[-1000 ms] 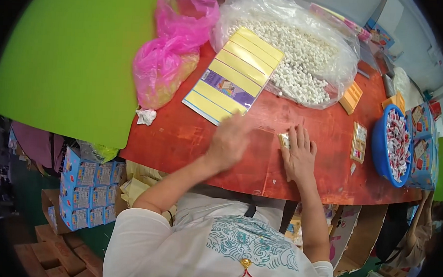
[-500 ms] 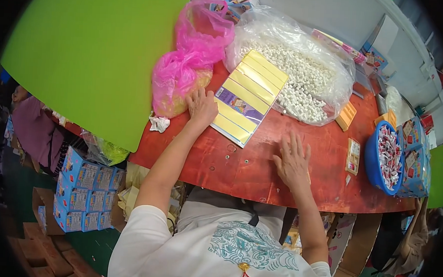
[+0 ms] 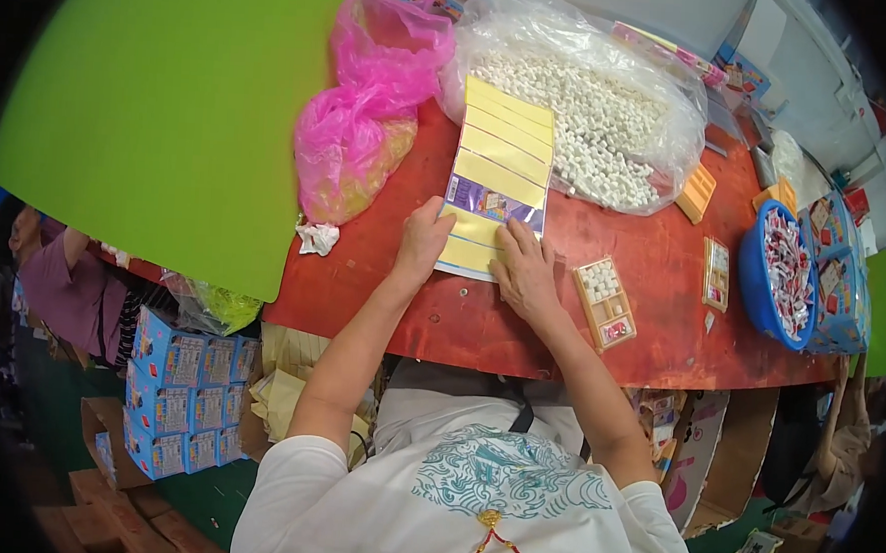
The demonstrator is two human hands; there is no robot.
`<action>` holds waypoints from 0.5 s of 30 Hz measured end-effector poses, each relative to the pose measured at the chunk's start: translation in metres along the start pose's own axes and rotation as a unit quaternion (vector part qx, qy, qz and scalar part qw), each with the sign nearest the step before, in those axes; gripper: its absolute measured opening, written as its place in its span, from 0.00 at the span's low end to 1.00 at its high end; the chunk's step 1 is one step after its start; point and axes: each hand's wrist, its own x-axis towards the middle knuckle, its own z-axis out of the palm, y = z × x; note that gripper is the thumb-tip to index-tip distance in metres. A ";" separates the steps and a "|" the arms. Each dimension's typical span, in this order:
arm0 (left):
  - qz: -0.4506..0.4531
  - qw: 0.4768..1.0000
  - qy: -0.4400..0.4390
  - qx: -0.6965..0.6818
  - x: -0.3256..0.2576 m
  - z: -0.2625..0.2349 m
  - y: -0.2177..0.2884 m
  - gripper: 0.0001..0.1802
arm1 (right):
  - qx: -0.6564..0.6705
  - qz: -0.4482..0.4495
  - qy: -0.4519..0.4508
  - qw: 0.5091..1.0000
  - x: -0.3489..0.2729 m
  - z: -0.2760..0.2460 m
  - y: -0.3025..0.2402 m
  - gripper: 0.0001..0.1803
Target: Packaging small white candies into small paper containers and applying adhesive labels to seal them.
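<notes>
A row of flat yellow packets [image 3: 502, 164], overlapping like tiles with one purple-printed one among them, lies on the red table [image 3: 521, 326]. My left hand [image 3: 422, 243] rests on the near left corner of the row, fingers on the nearest yellow packet. My right hand [image 3: 524, 271] presses on the near right corner of the same packet. A small tray [image 3: 605, 302] with white pieces in its cells lies just right of my right hand.
A clear bag of white pellets [image 3: 606, 125] and a pink bag [image 3: 366, 122] sit at the back. Orange trays [image 3: 696, 193], a blue basket of wrapped sweets [image 3: 778, 279] and a green board [image 3: 161, 112] surround them. Blue boxes [image 3: 182, 388] are stacked below.
My left hand slid from the table centre out to the packets' left side, then to their near edge. My right hand left the small tray and came onto the packets.
</notes>
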 end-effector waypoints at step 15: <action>0.035 0.981 -0.117 -0.152 -0.079 -0.040 0.045 0.09 | 0.232 -0.075 0.075 0.967 0.024 -0.051 -0.071 0.08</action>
